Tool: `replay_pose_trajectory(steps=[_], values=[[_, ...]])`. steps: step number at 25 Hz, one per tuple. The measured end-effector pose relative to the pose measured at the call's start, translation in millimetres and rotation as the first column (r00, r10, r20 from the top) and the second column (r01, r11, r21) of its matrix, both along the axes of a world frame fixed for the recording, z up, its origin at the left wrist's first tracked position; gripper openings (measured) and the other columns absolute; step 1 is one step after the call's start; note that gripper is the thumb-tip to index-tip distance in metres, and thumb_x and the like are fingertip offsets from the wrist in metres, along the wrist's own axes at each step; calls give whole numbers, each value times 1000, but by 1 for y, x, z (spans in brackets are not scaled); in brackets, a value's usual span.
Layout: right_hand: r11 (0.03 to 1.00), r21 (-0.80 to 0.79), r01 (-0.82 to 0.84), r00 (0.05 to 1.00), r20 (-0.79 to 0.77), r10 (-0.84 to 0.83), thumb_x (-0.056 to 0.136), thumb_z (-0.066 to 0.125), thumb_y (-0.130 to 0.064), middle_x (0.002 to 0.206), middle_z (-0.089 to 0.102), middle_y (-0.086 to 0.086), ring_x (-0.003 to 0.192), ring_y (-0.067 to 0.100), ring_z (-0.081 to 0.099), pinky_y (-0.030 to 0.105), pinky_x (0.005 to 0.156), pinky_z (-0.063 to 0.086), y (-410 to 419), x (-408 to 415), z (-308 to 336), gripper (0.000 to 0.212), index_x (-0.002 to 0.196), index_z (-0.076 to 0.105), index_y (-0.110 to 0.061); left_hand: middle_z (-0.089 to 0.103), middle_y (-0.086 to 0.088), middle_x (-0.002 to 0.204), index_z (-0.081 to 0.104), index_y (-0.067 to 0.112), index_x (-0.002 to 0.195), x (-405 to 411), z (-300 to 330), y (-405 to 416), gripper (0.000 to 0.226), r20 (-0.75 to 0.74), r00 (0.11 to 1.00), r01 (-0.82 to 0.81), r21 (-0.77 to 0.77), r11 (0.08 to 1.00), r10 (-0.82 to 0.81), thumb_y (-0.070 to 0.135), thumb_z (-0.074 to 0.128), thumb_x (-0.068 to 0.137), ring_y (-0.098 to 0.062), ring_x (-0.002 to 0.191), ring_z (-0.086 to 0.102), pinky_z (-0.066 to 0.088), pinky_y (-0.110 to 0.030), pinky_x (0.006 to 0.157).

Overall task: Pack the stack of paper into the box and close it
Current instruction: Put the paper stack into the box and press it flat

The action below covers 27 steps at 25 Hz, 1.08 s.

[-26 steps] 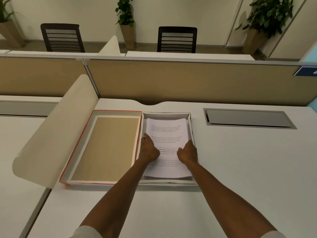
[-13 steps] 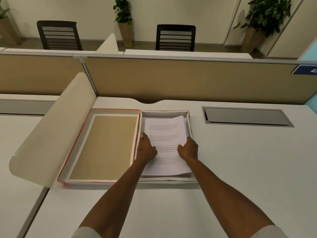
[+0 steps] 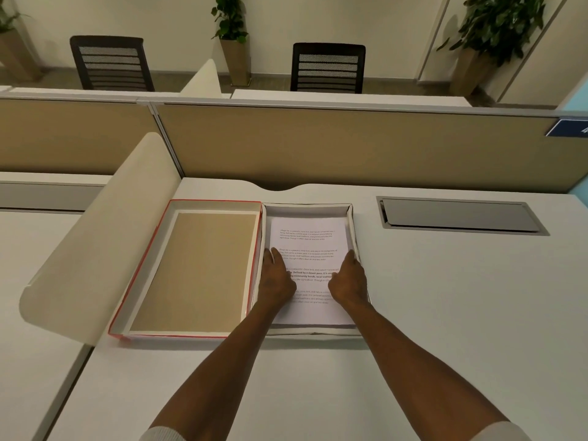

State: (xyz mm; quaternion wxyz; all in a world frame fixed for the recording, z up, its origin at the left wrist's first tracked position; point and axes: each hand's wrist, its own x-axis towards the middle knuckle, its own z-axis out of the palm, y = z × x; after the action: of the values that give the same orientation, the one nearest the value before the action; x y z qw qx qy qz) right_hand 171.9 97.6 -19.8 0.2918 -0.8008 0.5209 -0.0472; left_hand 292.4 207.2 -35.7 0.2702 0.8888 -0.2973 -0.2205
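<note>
A white stack of paper (image 3: 308, 237) with printed text lies flat inside the shallow white box (image 3: 307, 205) at the middle of the desk. My left hand (image 3: 276, 280) holds the stack's left edge and my right hand (image 3: 349, 281) holds its right edge, fingers down between the paper and the box walls. The box's red-edged lid (image 3: 216, 202) lies open side up, touching the box's left wall, showing its brown inside.
A cream curved divider (image 3: 89, 237) rises left of the lid. A grey cable hatch (image 3: 458, 214) is set in the desk to the right. A tan partition (image 3: 350, 148) closes off the back, with chairs and plants beyond.
The stack was askew with its top sheets shifted; now it lies square in the box. Both hands slid outward from the top of the paper to its side edges.
</note>
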Motion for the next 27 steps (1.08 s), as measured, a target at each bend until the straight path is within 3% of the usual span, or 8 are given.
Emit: replay_pose_trajectory(steps=[7,13,19,23,27], values=[[985,-42,-164,978,-137,157,99,54,-12,164,17,20,151,34,23,39,119,30,3,-3,-6,66,154,20,-1,1,-16,171,6,3,161,0,-1,1,71,12,1000,-5,-1,1000,5,17,47,104,-35,158,10,22,-39,124],[980,-125,-158,983,-115,144,102,47,-25,166,8,17,153,32,15,39,122,28,12,-4,1,65,156,19,-4,-3,-16,171,3,3,161,-6,0,0,75,66,998,-8,-43,999,11,24,47,104,-33,158,8,20,-37,126],[911,-273,-308,944,-206,257,98,48,-41,158,35,12,151,29,20,41,122,23,31,-16,-6,54,143,47,-10,11,-14,170,7,3,161,-4,1,7,74,93,993,74,-76,994,-67,23,49,103,-31,158,13,18,-38,126],[916,-305,-259,964,-16,267,96,54,-40,154,42,12,147,29,30,42,119,31,35,-14,0,55,143,50,-11,15,-5,171,13,13,162,-5,11,21,72,124,990,84,-181,980,-62,32,50,103,-26,157,18,18,-37,126],[933,-280,-225,921,251,298,89,68,-35,143,56,9,134,26,49,41,111,43,55,-5,6,48,131,62,-14,38,-7,162,37,16,155,4,25,57,66,117,986,-77,-333,940,122,35,61,97,-28,148,38,33,-46,121]])
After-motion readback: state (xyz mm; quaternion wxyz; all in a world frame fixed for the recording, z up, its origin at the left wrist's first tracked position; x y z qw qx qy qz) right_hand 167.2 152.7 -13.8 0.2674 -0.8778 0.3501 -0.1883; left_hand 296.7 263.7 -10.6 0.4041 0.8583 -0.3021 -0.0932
